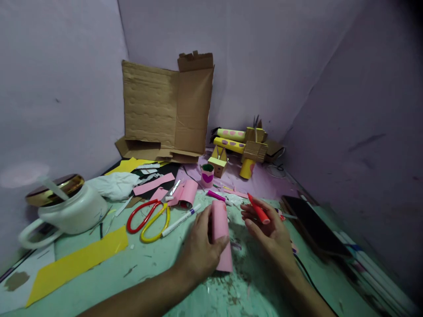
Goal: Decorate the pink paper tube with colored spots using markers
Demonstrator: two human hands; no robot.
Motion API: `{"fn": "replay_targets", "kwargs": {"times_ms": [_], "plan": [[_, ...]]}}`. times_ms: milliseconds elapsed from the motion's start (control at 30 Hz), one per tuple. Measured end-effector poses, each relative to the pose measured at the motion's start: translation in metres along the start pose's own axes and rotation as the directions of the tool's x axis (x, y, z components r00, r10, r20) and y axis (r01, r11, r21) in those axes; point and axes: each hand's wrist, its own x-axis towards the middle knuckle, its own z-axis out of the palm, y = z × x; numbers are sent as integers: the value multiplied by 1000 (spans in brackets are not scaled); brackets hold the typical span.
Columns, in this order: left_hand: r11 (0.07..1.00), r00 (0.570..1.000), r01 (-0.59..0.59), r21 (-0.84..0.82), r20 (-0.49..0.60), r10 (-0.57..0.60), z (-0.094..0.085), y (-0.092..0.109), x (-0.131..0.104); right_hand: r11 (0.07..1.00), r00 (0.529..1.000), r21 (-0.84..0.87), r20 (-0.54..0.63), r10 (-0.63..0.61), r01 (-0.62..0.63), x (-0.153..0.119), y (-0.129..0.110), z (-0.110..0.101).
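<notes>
My left hand (203,246) is wrapped around a pink paper-covered tube (222,224) that lies on the green tabletop. A small red mark shows near the tube's far end. To the right of the tube, slightly raised, my right hand (269,233) holds a red marker (258,209) with its narrow end pointing away and left. Beyond the tube lies a magenta marker (216,196). A white marker (181,221) rests left of my left hand, beside scissors (155,215) with one red and one yellow handle.
A white mug (79,211) stands at left near a yellow paper strip (79,264). Pink paper rolls (188,193) and a small cup with a purple heart (207,176) sit farther back. Behind are an opened cardboard box (152,105) and yellow cardboard figures (254,152). A dark phone-like slab (315,224) lies right.
</notes>
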Motion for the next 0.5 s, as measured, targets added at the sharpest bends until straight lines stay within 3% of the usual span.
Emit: {"fn": "replay_targets", "kwargs": {"times_ms": [67,133,200,367,500], "plan": [[961,980,-153,231,-87,177,-3,9,1,1000,1000,-18,8,-8,8,0,2,-1],[857,934,-274,436,-93,346,-9,20,4,998,999,-52,24,-26,28,1,4,-1],[740,909,-288,608,-69,411,-19,32,9,991,997,-121,50,-56,62,2,5,-2],[462,949,-49,886,-103,299,-45,49,20,917,989,-381,125,-73,116,3,5,-1],[397,962,-30,917,-82,261,-55,46,24,827,971,-531,227,-71,185,2,8,1]]}}
